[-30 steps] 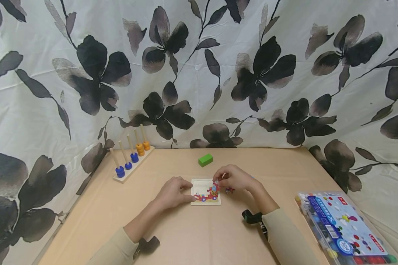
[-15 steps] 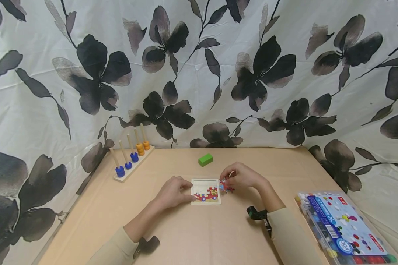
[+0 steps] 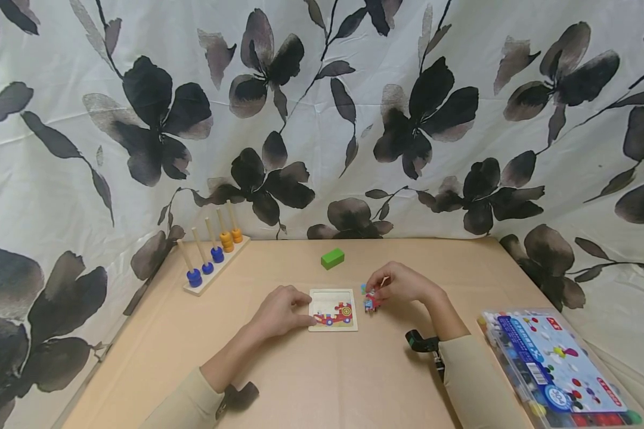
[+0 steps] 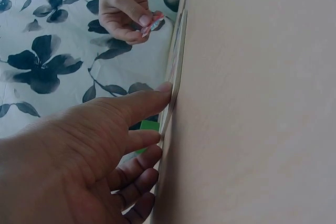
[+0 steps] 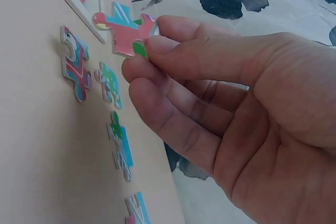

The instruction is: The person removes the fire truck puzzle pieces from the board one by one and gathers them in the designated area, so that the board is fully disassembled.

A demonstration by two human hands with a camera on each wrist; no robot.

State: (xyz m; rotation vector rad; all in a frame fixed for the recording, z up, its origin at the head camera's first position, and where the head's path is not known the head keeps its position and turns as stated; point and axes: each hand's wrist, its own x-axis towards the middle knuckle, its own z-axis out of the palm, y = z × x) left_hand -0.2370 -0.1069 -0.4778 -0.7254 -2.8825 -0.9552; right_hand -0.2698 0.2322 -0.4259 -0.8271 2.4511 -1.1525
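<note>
Near the table's middle lies a small jigsaw tray (image 3: 327, 296) with a pale rim. Red vehicle pieces fill its lower part, and its upper part shows bare board. My left hand (image 3: 280, 311) rests against the tray's left side, thumb and index finger touching the edge, as the left wrist view also shows. To the right of the tray, my right hand (image 3: 402, 283) pinches a red and blue jigsaw piece (image 5: 124, 38) between thumb and fingers, held above the table. Under it lie several loose jigsaw pieces (image 5: 109, 85) in a rough row, partly hidden by this hand in the head view.
Behind the tray sits a green block (image 3: 333, 259). A peg stand (image 3: 212, 268) with blue and orange beads is at the back left. A clear plastic case (image 3: 558, 363) with a printed cover lies at the right. A floral cloth (image 3: 322, 131) hangs behind the table.
My right hand has moved right, off the tray's upper right part, taking the red and blue jigsaw piece with it. My left hand has stayed at the tray's left side.
</note>
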